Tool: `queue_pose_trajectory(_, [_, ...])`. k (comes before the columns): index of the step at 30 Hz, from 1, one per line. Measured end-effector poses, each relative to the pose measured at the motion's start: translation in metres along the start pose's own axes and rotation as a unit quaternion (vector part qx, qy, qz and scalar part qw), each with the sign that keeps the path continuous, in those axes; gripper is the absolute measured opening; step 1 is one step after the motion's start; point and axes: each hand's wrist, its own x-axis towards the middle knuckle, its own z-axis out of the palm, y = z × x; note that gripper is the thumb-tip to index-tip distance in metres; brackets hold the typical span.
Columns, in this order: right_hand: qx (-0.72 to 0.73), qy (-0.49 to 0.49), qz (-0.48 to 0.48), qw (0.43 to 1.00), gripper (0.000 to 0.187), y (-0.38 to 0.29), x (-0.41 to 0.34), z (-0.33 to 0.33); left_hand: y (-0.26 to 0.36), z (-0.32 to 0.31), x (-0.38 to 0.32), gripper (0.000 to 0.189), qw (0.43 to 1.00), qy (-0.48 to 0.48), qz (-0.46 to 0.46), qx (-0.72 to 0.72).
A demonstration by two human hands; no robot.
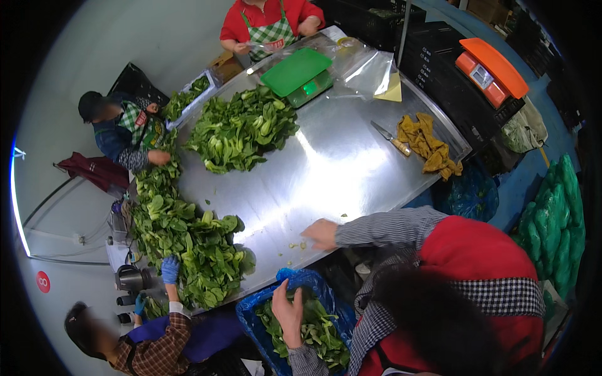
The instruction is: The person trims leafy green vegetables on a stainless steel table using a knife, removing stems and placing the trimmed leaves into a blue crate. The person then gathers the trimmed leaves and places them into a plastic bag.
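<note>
My left hand [289,312], fingers apart and empty, is over a blue-lined crate [249,312] with loose green leaves [324,329] inside. My right hand [322,235] is stretched out low at the near edge of the metal table [343,164], blurred, beside small leaf scraps [296,246]; nothing shows in it. One heap of leafy greens [202,249] lies along the table's left side, another [244,127] farther back next to a green scale [298,75]. A knife [391,138] with a wooden handle lies by a crumpled mustard-yellow cloth [425,143].
Co-workers stand at the back [268,23], at the left [127,127] and at the lower left [150,343], whose blue-gloved hand [170,270] touches the greens. Clear plastic bags [362,70] lie at the back. An orange scale [491,73] rests on black crates [432,75].
</note>
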Motion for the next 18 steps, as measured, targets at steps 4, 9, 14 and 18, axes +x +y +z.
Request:
queue_pose_trajectory(4, [0.160, 0.231, 0.168, 0.945, 0.023, 0.061, -0.067, -0.062, 0.010, 0.016, 0.015, 0.036, 0.999, 0.019, 0.020, -0.033])
queue_pose_trajectory(9, [0.030, 0.316, 0.314, 0.895, 0.033, 0.187, -0.113, -0.156, 0.031, 0.049, 0.032, 0.036, 0.999, 0.024, -0.032, -0.029])
queue_pose_trajectory(14, [-0.006, 0.400, 0.370, 0.839, 0.030, 0.349, -0.090, -0.256, 0.076, 0.094, 0.072, 0.034, 0.994, 0.043, -0.066, -0.076])
queue_pose_trajectory(18, [-0.075, 0.399, 0.413, 0.815, 0.055, 0.462, -0.068, -0.298, 0.126, 0.128, 0.125, 0.037, 0.997, -0.041, -0.033, -0.059])
